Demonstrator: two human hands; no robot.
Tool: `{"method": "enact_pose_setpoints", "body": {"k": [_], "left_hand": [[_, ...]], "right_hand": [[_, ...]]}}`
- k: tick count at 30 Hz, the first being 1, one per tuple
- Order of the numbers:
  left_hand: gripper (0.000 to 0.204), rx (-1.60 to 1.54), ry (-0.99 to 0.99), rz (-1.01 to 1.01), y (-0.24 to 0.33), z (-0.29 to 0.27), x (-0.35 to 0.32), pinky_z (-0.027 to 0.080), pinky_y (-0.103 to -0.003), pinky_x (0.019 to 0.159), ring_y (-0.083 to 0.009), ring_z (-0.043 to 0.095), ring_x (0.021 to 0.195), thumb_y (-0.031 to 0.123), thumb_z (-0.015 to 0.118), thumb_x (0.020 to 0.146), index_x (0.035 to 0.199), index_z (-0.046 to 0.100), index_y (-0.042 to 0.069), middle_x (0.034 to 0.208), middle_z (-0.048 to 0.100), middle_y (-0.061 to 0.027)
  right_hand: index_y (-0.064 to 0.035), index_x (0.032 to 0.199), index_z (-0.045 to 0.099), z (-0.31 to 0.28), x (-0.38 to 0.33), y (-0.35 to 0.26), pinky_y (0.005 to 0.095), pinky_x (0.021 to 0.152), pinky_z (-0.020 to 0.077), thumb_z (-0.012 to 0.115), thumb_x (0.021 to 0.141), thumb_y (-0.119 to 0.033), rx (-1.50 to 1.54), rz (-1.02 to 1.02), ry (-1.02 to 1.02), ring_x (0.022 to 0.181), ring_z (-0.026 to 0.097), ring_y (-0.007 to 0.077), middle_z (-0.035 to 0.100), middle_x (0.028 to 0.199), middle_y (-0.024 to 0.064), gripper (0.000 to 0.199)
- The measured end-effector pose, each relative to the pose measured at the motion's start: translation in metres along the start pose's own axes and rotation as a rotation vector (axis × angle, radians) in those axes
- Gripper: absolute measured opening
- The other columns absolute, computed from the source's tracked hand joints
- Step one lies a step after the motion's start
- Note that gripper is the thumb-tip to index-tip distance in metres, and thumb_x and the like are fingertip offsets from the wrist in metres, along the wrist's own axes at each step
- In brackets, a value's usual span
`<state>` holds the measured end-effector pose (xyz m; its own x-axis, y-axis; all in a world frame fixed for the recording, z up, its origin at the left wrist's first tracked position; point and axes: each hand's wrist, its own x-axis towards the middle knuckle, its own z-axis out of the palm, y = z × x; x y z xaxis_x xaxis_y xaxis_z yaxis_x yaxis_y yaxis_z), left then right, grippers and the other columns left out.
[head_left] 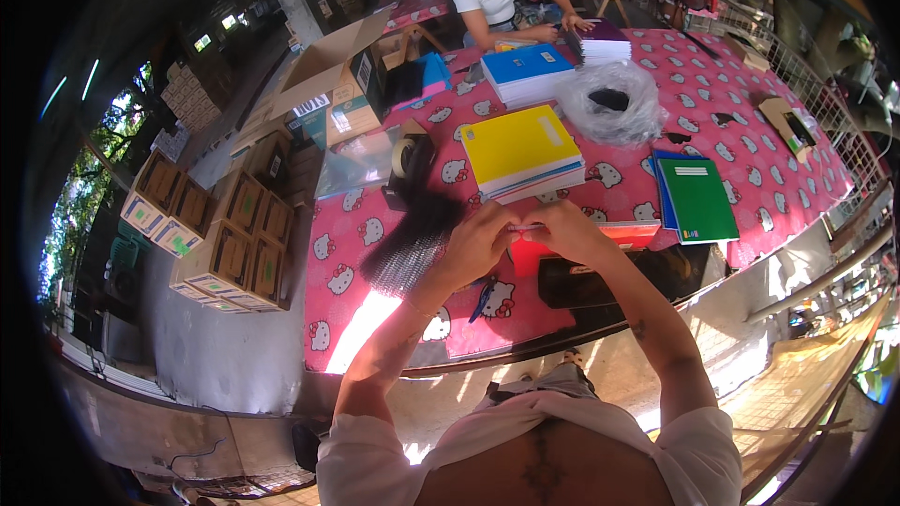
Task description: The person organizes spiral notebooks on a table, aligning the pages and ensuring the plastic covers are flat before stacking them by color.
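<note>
Carefully, two bare hands meet over a pink, cartoon-printed tablecloth, left hand and right hand with fingertips drawn together, apparently pinched on a small pale piece. That piece sits at the centre of the work, just above a red piece at 6 o'clock; fingers hide most of it, and its exact kind cannot be told. Judging by the delicate hold, it should be light and thin, easily bent or creased, and best taken by its two ends between thumb and forefinger. The red piece looks flat and smooth, probably light, fairly stiff and a little slippery, better held at its edges.

Around the hands, a yellow-topped notebook stack stands at 12 o'clock, likely heavy as a block and apt to slide, so best lifted from beneath. A tape dispenser rests at 10 o'clock.

Labels show throughout: a ruled white panel and a small coloured mark on a green notebook toward 3 o'clock, bold dark lettering on an open carton at 10, and green stickers on stacked boxes at 9. Finer print is too small to read.
</note>
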<state>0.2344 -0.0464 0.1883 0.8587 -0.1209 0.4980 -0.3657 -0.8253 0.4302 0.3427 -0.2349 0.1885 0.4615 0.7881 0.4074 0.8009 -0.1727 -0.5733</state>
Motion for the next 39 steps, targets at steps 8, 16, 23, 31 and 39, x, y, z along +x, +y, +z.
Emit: {"method": "enact_pose_setpoints", "body": {"k": [8, 16, 23, 31, 39], "left_hand": [[0.020, -0.094, -0.023, -0.031, -0.012, -0.003, 0.001, 0.052, -0.042, 0.068, -0.0315, 0.068, 0.075, 0.020, 0.067, 0.094, 0.104, 0.069, 0.003, 0.086, 0.068, -0.0178], [0.021, -0.111, 0.004, -0.034, -0.005, -0.004, 0.004, 0.051, -0.039, 0.065, -0.0303, 0.065, 0.072, 0.019, 0.070, 0.092, 0.103, 0.067, 0.002, 0.094, 0.067, -0.0150], [0.026, -0.007, -0.020, 0.060, -0.011, 0.005, 0.002, 0.053, -0.040, 0.067, -0.0341, 0.065, 0.077, 0.021, 0.071, 0.091, 0.110, 0.065, 0.004, 0.101, 0.066, -0.0126], [0.021, -0.021, 0.002, 0.023, 0.003, 0.004, 0.013, 0.053, -0.042, 0.067, -0.0349, 0.065, 0.076, 0.021, 0.073, 0.089, 0.097, 0.063, 0.004, 0.093, 0.063, -0.0129], [0.039, 0.115, -0.078, 0.037, -0.025, 0.016, 0.016, 0.050, -0.045, 0.078, -0.0332, 0.064, 0.093, 0.033, 0.069, 0.091, 0.119, 0.062, 0.007, 0.114, 0.061, -0.0132]], "right_hand": [[-0.0013, 0.089, 0.072, 0.002, 0.003, 0.003, 0.0438, 0.078, 0.0543, 0.076, 0.077, -0.010, 0.024, -0.048, 0.010, 0.086, 0.069, 0.0356, 0.071, 0.088, 0.0167, 0.016], [-0.0055, 0.097, 0.073, 0.002, -0.002, 0.000, 0.0453, 0.080, 0.0553, 0.072, 0.080, -0.011, -0.054, -0.035, -0.018, 0.092, 0.069, 0.0348, 0.072, 0.093, 0.0139, 0.017], [-0.0167, 0.109, 0.073, -0.002, -0.014, 0.001, 0.0472, 0.080, 0.0548, 0.071, 0.086, -0.015, -0.170, 0.046, -0.022, 0.091, 0.069, 0.0345, 0.073, 0.104, 0.0095, 0.023], [-0.0226, 0.114, 0.072, -0.030, -0.036, 0.005, 0.0505, 0.073, 0.0558, 0.066, 0.090, -0.020, -0.308, 0.130, -0.061, 0.083, 0.071, 0.0347, 0.074, 0.090, 0.0101, 0.025], [-0.0244, 0.113, 0.072, -0.031, -0.033, 0.021, 0.0500, 0.068, 0.0556, 0.065, 0.090, -0.021, -0.347, 0.115, -0.054, 0.076, 0.071, 0.0332, 0.072, 0.081, 0.0120, 0.025]]}}
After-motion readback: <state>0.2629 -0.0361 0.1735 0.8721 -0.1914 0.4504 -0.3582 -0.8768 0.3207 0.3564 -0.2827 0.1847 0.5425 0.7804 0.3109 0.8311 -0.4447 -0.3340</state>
